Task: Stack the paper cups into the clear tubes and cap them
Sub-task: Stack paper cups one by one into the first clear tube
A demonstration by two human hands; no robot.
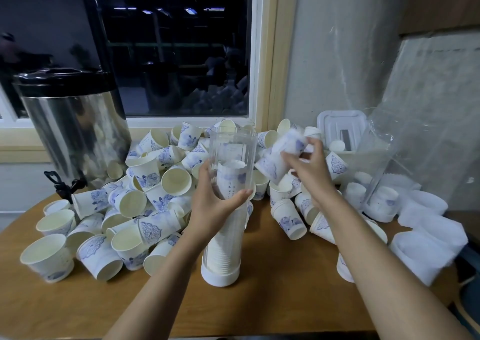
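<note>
A tall clear tube [228, 145] stands upright at the table's middle on a white cap [220, 277]. A stack of white cups with blue print fills its lower part. My left hand [215, 204] grips the tube round its middle. My right hand [309, 168] holds a short stack of paper cups [280, 155], tilted and blurred, just right of the tube's open top. A heap of loose cups [145, 184] lies behind and left of the tube.
A steel drinks urn [75, 126] with a black tap stands at the back left. More clear tubes [384, 189] and white caps [426, 249] lie at the right, near a white lidded box [340, 129]. Bare wooden table [272, 300] shows in front.
</note>
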